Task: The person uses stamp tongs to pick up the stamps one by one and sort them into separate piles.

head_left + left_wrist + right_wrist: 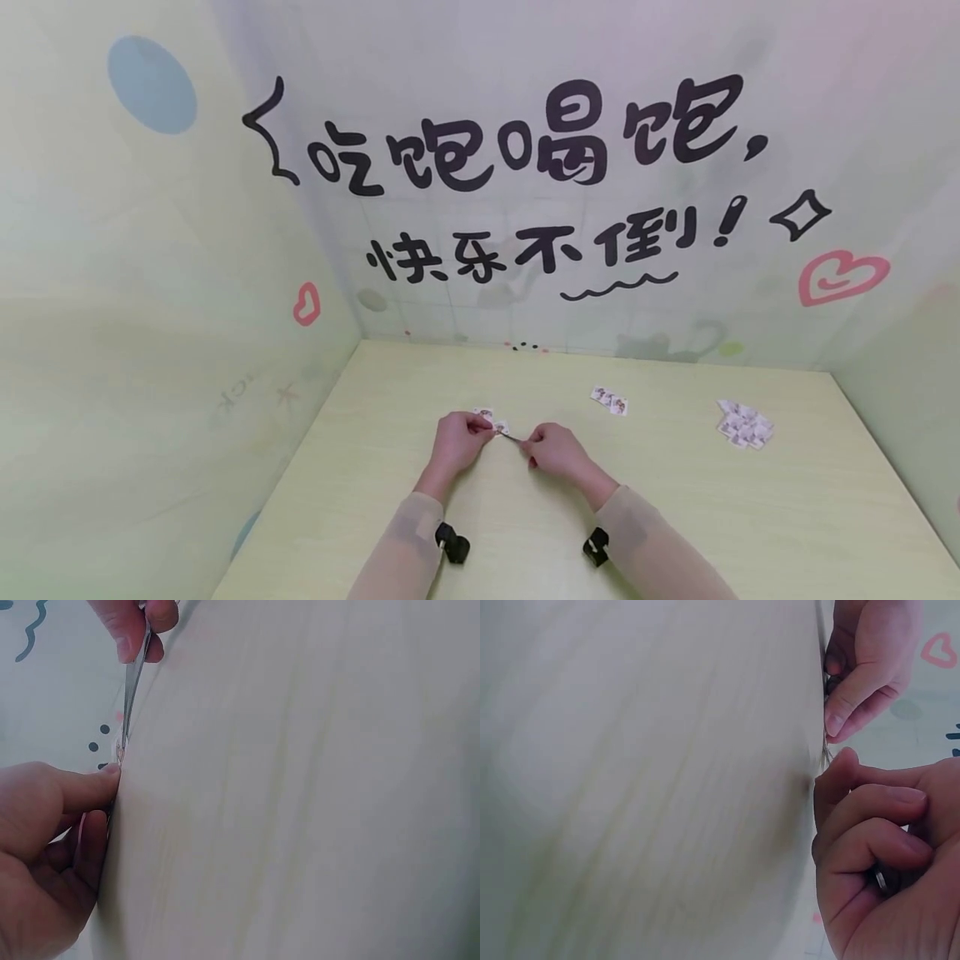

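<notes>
A pair of metal tweezers [513, 438] is pinched in my right hand [557, 450], its tips pointing left. Those tips meet a small white printed card [502, 427], which my left hand [459, 442] holds at its near-left edge with thumb and fingertips. Just behind it lies a second small printed card [484, 412], partly covered by the left fingers. In the left wrist view the tweezers [133, 694] come down to the card by the left thumb. From the right wrist the curled right hand [885, 847] hides most of the tweezers.
Farther back on the pale table [660, 500], a short row of small printed cards [609, 400] lies right of the hands. A loose pile of similar pieces [744, 424] sits farther right. Printed walls [480, 325] close off the back and sides.
</notes>
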### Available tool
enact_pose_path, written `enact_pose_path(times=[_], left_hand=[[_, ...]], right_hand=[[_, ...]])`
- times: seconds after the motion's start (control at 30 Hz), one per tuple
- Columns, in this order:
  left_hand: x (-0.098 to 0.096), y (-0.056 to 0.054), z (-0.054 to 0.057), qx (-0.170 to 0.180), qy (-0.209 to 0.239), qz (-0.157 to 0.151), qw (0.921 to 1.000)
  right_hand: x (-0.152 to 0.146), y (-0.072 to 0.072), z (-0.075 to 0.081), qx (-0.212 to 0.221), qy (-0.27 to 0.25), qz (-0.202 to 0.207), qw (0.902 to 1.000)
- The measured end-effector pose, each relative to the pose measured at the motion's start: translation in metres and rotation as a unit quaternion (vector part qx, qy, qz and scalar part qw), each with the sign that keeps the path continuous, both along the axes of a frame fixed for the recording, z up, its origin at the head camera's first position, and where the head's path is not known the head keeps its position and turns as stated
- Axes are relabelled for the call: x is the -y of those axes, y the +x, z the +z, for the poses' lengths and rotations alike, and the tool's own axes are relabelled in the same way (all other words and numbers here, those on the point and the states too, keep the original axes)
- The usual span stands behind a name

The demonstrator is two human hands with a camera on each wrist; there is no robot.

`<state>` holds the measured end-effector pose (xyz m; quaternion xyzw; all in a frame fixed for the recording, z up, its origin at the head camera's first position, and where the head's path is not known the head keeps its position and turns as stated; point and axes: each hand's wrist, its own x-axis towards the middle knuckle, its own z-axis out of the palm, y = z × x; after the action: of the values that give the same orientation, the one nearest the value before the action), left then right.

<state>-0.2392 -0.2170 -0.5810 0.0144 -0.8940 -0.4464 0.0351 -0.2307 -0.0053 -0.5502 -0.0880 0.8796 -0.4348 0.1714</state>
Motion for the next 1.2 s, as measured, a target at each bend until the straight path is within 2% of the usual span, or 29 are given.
enact_pose_path(times=[0.2, 0.77, 0.87, 1.03, 1.2], left_hand=[[0.001, 0.001, 0.001, -0.004, 0.011, 0.005, 0.9999], [0.000, 0.003, -0.001, -0.006, 0.003, 0.015, 0.9999], [0.001, 0.004, -0.001, -0.011, 0.008, 0.016, 0.9998], [0.005, 0.004, -0.001, 0.001, 0.021, 0.016, 0.9996], [0.000, 0.008, 0.004, 0.018, 0.030, -0.005, 0.9994]], right_hand=[[0.002, -0.002, 0.000, -0.003, -0.001, -0.003, 1.0000], [0.006, -0.007, -0.009, -0.034, -0.008, -0.020, 0.9992], [0.002, -0.008, -0.010, -0.032, -0.010, -0.017, 0.9993], [-0.010, -0.006, -0.007, -0.024, -0.037, -0.009, 0.9990], [-0.040, 0.002, -0.004, 0.007, -0.073, 0.010, 0.9973]])
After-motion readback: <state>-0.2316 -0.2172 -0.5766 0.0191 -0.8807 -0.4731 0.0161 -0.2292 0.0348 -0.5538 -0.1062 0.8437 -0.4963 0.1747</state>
